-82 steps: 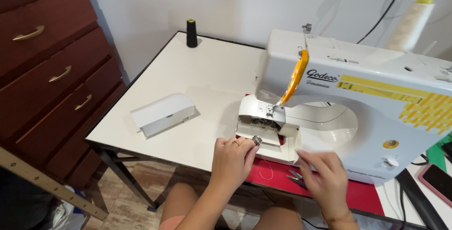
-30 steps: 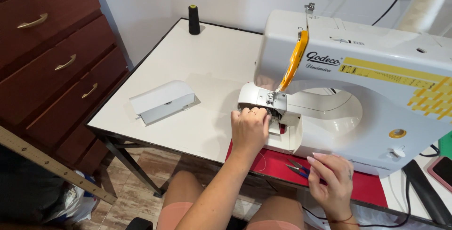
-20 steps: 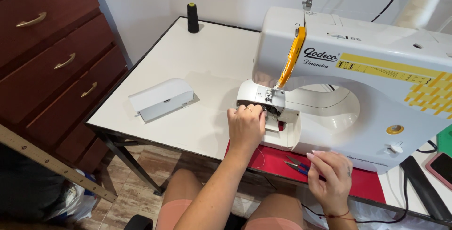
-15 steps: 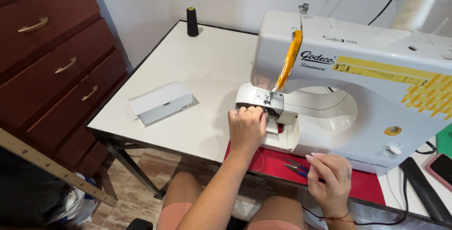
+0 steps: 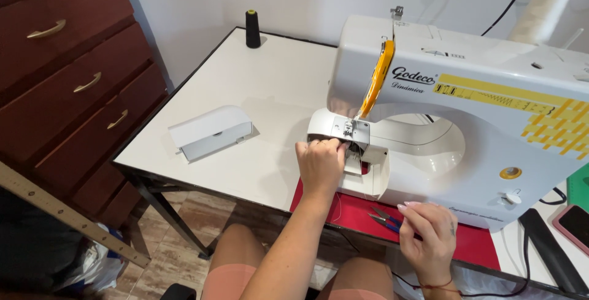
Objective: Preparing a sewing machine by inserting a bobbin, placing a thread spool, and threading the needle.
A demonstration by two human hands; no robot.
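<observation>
Head view showed your right hand point(image 5: 429, 232) nearest, fingers closed around small snips point(image 5: 385, 219) over the red mat point(image 5: 356, 211). Just beyond, your left hand point(image 5: 320, 165) pinched shut at the open bobbin bay point(image 5: 362, 164) of the white sewing machine point(image 5: 466, 122), whose front bore a yellow stripe label. Farther left lay the white cover point(image 5: 210, 131); a black spool point(image 5: 252, 29) stood at the table's point(image 5: 276, 79) far edge.

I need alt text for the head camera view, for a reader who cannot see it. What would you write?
A seated person's left hand reaches into the open bobbin area under the needle of a white sewing machine, while the right hand rests on a red mat holding small snips. A white detached cover and a black thread spool sit on the white table.
</observation>
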